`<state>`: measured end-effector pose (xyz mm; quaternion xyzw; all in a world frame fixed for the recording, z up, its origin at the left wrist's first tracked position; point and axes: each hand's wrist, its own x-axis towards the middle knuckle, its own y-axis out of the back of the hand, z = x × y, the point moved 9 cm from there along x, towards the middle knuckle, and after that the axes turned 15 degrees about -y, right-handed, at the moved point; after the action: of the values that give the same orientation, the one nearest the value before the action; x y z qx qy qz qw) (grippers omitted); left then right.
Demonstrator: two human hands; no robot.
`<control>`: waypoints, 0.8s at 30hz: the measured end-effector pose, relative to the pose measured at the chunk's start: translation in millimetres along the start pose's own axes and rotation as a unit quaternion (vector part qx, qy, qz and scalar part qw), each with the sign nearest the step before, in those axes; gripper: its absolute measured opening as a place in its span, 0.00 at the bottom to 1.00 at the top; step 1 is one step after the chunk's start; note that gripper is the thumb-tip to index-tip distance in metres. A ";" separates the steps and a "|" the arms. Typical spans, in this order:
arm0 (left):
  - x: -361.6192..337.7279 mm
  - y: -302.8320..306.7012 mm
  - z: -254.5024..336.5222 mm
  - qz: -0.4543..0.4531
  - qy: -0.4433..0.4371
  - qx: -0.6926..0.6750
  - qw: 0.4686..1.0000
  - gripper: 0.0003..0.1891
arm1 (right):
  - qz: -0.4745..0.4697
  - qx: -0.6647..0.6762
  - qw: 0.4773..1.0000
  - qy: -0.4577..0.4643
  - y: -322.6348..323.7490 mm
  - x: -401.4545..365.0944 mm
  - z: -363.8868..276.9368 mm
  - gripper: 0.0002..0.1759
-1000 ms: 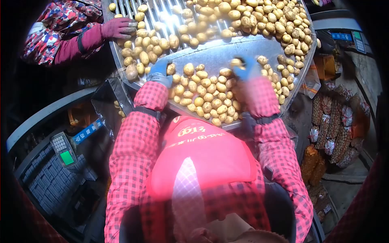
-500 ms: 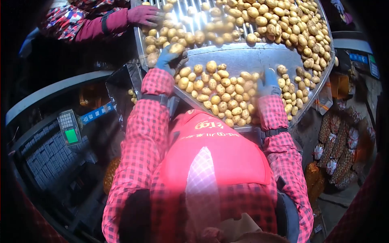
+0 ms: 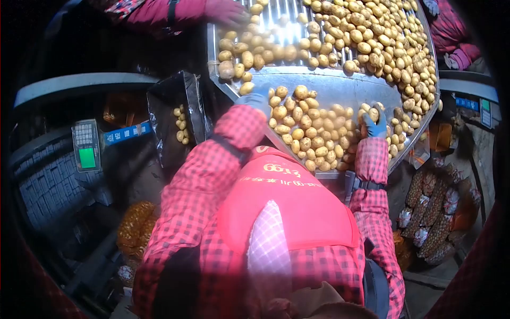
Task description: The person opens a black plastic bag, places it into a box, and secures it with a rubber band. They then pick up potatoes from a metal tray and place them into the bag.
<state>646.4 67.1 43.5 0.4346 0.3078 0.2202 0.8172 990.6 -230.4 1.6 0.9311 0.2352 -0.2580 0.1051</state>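
Many yellow potatoes lie heaped on the metal tray in front of me. My right hand, in a blue-grey glove, is at the right of the heap with its fingers curled round a potato. My left hand, gloved alike and smeared by motion, is at the tray's left edge beside the heap. Its fingers are too blurred to read. Just beyond it rests a single potato.
A slatted metal rack bears more potatoes beyond the tray. A co-worker's gloved hand reaches in at top left; another's sleeve shows at top right. A scale display stands left, a black-lined bin nearer, filled net bags right.
My left hand has come back toward me from the rack's edge; the potato it held no longer shows in it. My right hand has closed round a potato. The view has shifted.
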 end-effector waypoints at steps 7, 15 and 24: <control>23.6 -7.2 5.5 -0.071 -0.026 -0.082 0.994 0.28 | -0.121 0.066 0.985 -0.103 7.0 -15.0 48.6 0.40; 0.3 11.2 -37.7 -0.058 -0.054 -0.350 0.933 0.32 | -0.082 0.047 0.978 -0.186 -105.8 -108.1 0.8 0.36; -161.5 7.0 -216.9 0.142 -0.068 -0.874 0.461 0.12 | -0.503 -0.114 0.849 -0.113 -410.9 -259.8 16.2 0.42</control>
<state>379.8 94.1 6.0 -0.4550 -0.1677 0.4569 0.7457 584.9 21.0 95.0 0.6311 0.6858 -0.3507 0.0917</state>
